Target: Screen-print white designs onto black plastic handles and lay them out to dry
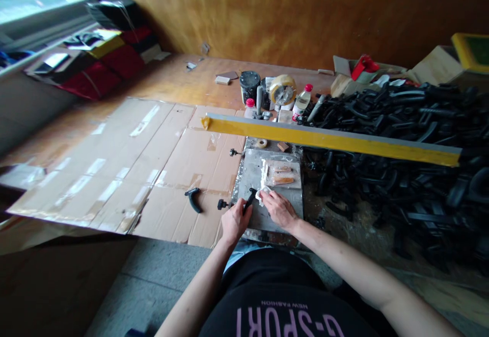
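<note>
My left hand [234, 221] is closed around a black curved part [250, 199], its upper end sticking out past the fingers. Beside it, my right hand [280, 208] pinches a white cloth [263, 193] close to that end. Both hands are over a grey metal plate [250, 166]. On the plate lies a pale block [281, 174] with orange-brown pieces on it. A similar black handle-like part [194, 200] rests on the cardboard [206, 158] to the left.
A long yellow bar [332, 138] spans the area beyond the plate. Many black parts [416, 174] are heaped at the right. Tape rolls [282, 91], a bottle [302, 101] and a black tub [250, 87] stand behind. Black knobs [222, 204] jut from the plate's left side.
</note>
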A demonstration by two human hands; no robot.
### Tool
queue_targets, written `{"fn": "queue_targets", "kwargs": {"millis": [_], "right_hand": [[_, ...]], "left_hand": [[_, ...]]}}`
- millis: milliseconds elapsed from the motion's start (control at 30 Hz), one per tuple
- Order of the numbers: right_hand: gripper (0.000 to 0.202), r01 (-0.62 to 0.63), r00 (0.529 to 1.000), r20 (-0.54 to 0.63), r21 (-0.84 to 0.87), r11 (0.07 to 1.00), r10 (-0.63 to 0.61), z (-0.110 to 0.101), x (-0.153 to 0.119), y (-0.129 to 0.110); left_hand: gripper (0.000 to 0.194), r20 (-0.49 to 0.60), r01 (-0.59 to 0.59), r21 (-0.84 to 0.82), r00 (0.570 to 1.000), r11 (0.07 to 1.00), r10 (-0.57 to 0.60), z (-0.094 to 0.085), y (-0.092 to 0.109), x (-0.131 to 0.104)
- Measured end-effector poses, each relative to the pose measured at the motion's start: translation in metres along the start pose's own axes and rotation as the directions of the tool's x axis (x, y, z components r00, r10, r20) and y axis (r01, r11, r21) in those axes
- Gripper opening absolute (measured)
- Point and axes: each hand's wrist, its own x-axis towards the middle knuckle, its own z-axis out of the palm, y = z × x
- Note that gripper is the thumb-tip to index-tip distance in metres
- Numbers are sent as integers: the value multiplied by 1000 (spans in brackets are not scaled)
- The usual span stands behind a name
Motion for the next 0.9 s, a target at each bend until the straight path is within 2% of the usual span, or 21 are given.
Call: {"fn": "queue_targets", "kwargs": {"millis": [100,200,300,433,500,600,700,767,800,833,900], "right_hand": [[32,-31,999,42,6,1000,31,-18,-3,3],[28,-183,983,32,47,982,182,-27,10,0],[25,-332,943,45,117,936,329,-21,34,-5],[19,-345,935,141,146,927,326,-9,52,-12],[19,-345,928,182,100,933,324,-11,45,-12],[24,-377,906,231,61,924,355,-22,17,0],[12,-433,884,289,209,877,367,-31,-16,25],[14,-481,873,302,402,779,384,-35,-34,43],[19,-506,863,304,507,698,404,-37,-41,49],[24,-529,845,313,608,592,434,-39,-47,54],[33,-547,785,342,774,320,516,-45,-56,59]], "left_hand": [[24,6,7,-14,1000,1000,-7,-1,1,0],[24,16,20,-16,1000,1000,-20,-2,1,0],[23,24,27,-14,999,1000,-27,-2,0,1],[24,20,25,-23,999,999,-24,0,-1,2],[24,15,13,-35,1000,999,-12,0,-1,1],[24,21,8,-64,1000,998,-7,-2,0,-1],[26,46,10,-142,999,990,-3,-7,-3,2],[32,26,26,-269,999,963,-19,-15,-9,9],[36,-7,45,-372,999,927,-51,-22,-14,14],[41,-53,69,-496,993,865,-110,-29,-19,20],[53,-133,99,-746,947,659,-293,-44,-30,31]]}}
